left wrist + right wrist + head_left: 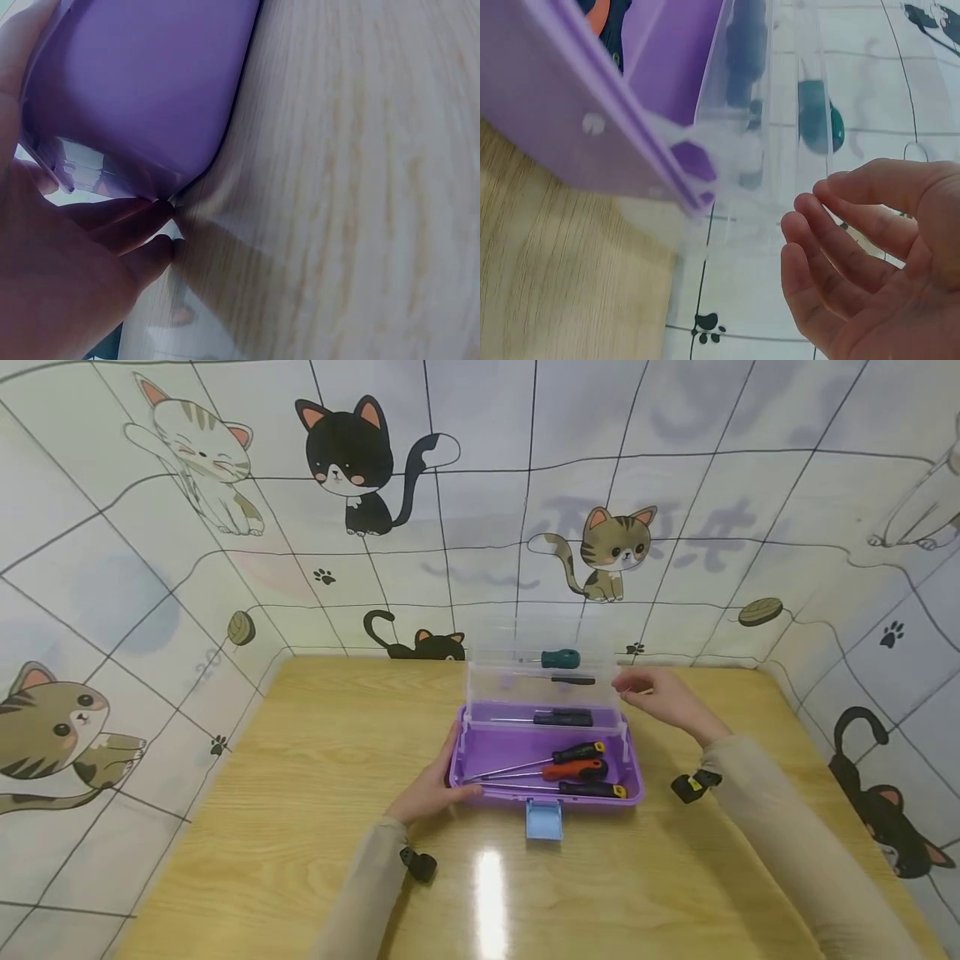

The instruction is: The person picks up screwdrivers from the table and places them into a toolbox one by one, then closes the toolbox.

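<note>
A purple toolbox [636, 785] stands on the table with its clear tiered trays [525, 689] raised at the back. My left hand [430, 789] grips its left end, thumb at the front rim and fingers along the side. In the left wrist view those fingers reach the box's lower corner. Beside the right end of the trays, my right hand [660, 697] hovers with loosely bent fingers; whether the fingertips touch the tray edge is unclear. An orange-red screwdriver [573, 770] and black-and-yellow screwdrivers [592, 790] lie in the base. A teal-handled screwdriver [560, 658] lies higher up.
Black-handled screwdrivers [562, 719] lie at the back, seen through clear plastic. A light blue latch [543, 821] hangs open at the front. The wooden table [337, 735] meets a wall [480, 527] with printed cats behind the box.
</note>
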`<state>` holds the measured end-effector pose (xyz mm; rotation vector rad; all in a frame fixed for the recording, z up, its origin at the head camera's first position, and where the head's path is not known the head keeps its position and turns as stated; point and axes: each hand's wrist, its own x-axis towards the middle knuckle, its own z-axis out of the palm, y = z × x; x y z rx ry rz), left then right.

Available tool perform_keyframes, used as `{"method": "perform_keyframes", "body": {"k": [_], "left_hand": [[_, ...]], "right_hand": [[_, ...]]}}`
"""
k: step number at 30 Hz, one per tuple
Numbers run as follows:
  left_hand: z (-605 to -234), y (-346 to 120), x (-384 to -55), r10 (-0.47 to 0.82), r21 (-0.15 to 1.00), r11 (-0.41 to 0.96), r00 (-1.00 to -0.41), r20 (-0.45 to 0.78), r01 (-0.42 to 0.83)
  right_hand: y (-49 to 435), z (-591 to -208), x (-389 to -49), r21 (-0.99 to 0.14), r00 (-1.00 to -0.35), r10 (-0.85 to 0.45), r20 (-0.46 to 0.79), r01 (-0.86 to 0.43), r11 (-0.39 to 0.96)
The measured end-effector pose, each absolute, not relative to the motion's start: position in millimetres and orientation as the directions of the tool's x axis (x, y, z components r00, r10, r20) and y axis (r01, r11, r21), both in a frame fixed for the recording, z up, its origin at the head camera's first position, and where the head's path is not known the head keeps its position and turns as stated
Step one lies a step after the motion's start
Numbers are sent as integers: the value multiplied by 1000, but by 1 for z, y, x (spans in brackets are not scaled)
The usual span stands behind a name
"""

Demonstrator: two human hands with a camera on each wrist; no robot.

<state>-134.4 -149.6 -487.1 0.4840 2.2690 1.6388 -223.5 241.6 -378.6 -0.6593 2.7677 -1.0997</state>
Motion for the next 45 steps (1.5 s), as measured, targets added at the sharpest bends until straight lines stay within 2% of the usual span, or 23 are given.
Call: {"method": "perform_keyframes", "body": {"k": [9,14,21,27,34,39,45], "left_hand": [[-490,-147,-121,447,954,291,-892,-71,70],[-470,-147,-112,478,960,276,-873,-98,44],[-455,-150,-115,460,954,293,-883,-87,59],[-451,-151,-119,429,942,332,-898,-98,56],[-449,-151,-128,442,948,310,-893,-82,67],[-468,-151,-137,421,943,327,-903,-84,64],[-487,-151,-140,417,935,346,-906,-74,83]], "right_hand": [[253,-394,-216,-695,-944,-330,-20,-224,683],[257,-405,-219,-697,-952,-302,-49,-184,693],[257,-415,-242,-705,-960,-277,-36,-172,688],[256,-418,-265,-711,-959,-267,-97,-120,693],[258,-420,-282,-784,-945,-286,-160,-55,619],[259,-429,-292,-836,-932,-312,-183,-19,548],[253,-443,-293,-841,-931,-309,-194,-4,540]]}}
